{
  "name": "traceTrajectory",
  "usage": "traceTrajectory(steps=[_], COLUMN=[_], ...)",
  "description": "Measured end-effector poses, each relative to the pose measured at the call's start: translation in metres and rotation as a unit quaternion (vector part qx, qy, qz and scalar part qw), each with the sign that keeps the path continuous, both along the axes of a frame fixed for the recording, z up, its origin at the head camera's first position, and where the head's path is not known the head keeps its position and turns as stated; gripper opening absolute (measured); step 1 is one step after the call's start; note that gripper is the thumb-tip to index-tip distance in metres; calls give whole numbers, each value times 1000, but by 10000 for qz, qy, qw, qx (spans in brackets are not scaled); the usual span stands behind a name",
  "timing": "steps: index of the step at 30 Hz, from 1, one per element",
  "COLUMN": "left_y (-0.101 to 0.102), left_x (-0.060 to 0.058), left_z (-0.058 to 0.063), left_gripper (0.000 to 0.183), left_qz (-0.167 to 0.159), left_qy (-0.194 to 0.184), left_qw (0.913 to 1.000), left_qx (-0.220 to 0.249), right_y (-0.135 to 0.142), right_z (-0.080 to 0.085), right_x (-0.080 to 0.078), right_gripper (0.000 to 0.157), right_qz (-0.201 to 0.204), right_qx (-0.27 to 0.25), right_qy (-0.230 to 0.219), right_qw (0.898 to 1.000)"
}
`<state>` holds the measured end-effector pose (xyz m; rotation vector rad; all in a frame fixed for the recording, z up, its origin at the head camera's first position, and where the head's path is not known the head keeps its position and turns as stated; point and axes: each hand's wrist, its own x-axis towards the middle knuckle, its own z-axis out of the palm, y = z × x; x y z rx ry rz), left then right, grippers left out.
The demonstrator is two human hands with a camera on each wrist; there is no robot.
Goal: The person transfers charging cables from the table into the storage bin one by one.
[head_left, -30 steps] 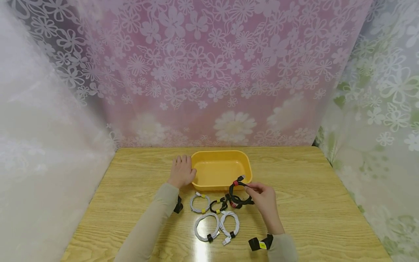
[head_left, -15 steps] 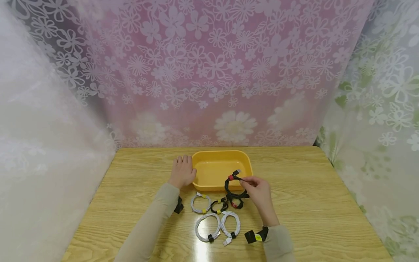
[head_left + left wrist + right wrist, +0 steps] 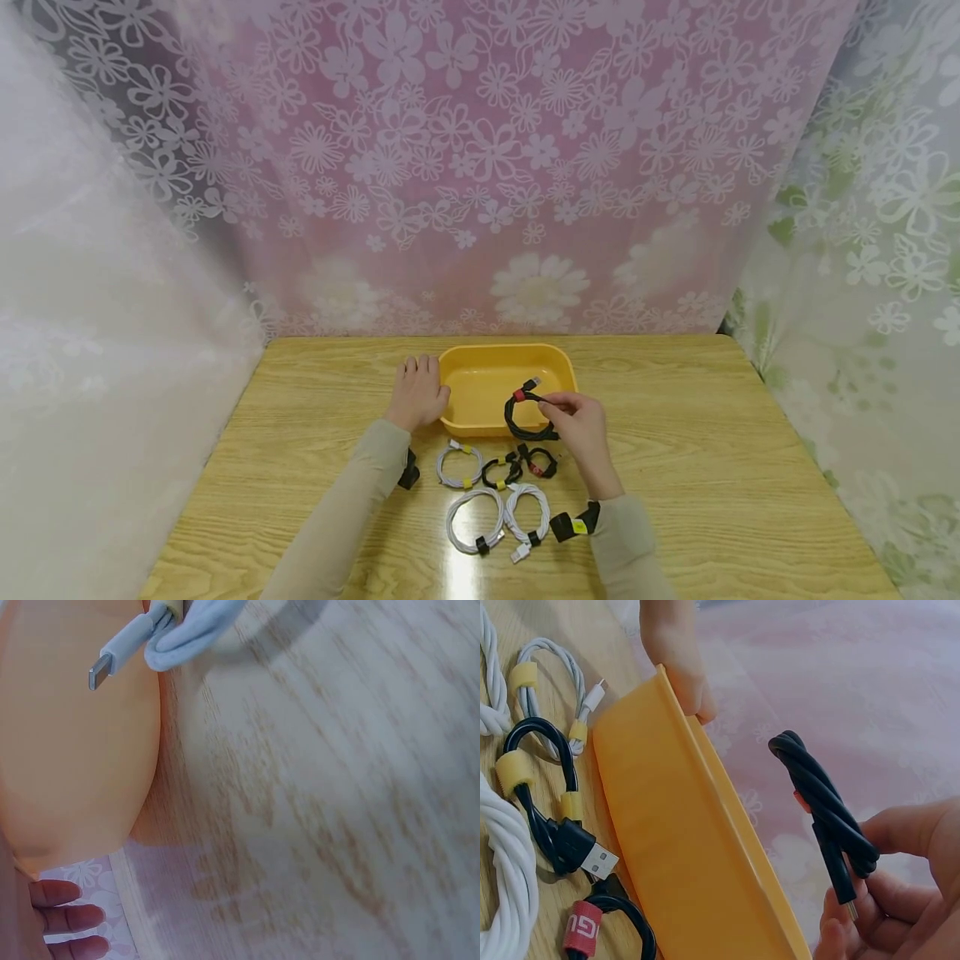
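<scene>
My right hand (image 3: 581, 429) pinches a coiled black USB cable (image 3: 508, 414) bound with a red strap. It holds the coil above the near right side of a yellow plastic bin (image 3: 450, 429); in the right wrist view the cable (image 3: 821, 795) is raised beyond the bin's rim. At the bin's left end my left hand (image 3: 417, 394) grips the rim, its thumb over the edge. Several more coiled cables lie before the bin: a white one with yellow straps (image 3: 440, 475), a small black one with yellow straps (image 3: 488, 482), and a black one with a red strap (image 3: 551, 469).
Two larger white coiled cables (image 3: 451, 533) (image 3: 545, 506) with black straps lie nearest me. Everything stands on a wood-grain table (image 3: 705, 467). A pink floral curtain (image 3: 465, 167) hangs behind, with pale curtains (image 3: 112, 358) at the sides.
My right hand has carried the black cable left and away from me, from over the cables on the table to over the bin's near rim. My left hand stays on the bin.
</scene>
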<state>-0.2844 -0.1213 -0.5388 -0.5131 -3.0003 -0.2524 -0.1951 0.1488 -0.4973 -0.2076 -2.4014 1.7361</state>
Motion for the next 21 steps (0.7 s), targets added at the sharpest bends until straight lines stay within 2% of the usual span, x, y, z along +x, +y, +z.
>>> traceTrajectory(steps=[16, 21], left_y=[-1, -1], left_x=[1, -1], left_z=[1, 0], left_gripper=[22, 24], left_qz=[-22, 15], left_qy=[83, -2], left_qw=[10000, 10000], left_qx=[-41, -45], right_y=[-9, -13], right_z=[1, -3], right_x=[-18, -27], right_gripper=[14, 11], right_qz=[0, 34], right_qx=[-105, -105], right_qy=[5, 100], right_qw=[9999, 9999])
